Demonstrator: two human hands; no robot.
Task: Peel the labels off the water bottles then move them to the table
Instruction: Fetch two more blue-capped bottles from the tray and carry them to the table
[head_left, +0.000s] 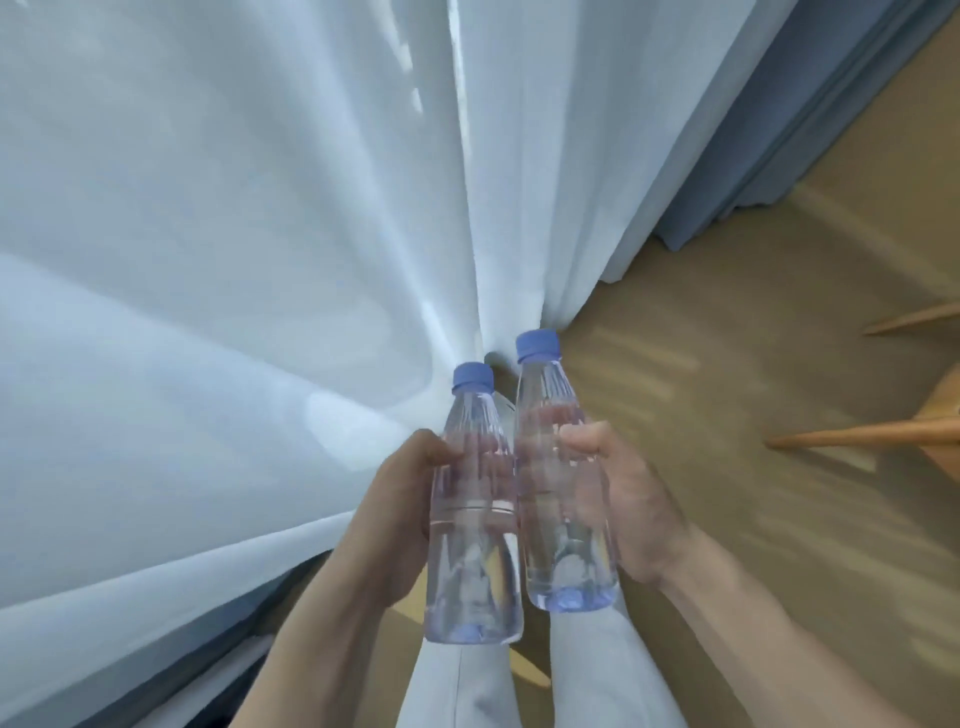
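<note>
Two clear plastic bottles, both label-free and nearly full of water. Left hand is gripping the left bottle, right hand is gripping the right bottle; fingers are wrapping each body at mid-height. Both are being held in the air above the person's light trousers, side by side and just touching. Long axes are running near-upright, blue screw caps pointing up and away from the camera. Upper bodies are ribbed, bases rounded. White sheer curtain is hanging behind, tan floor at right.
</note>
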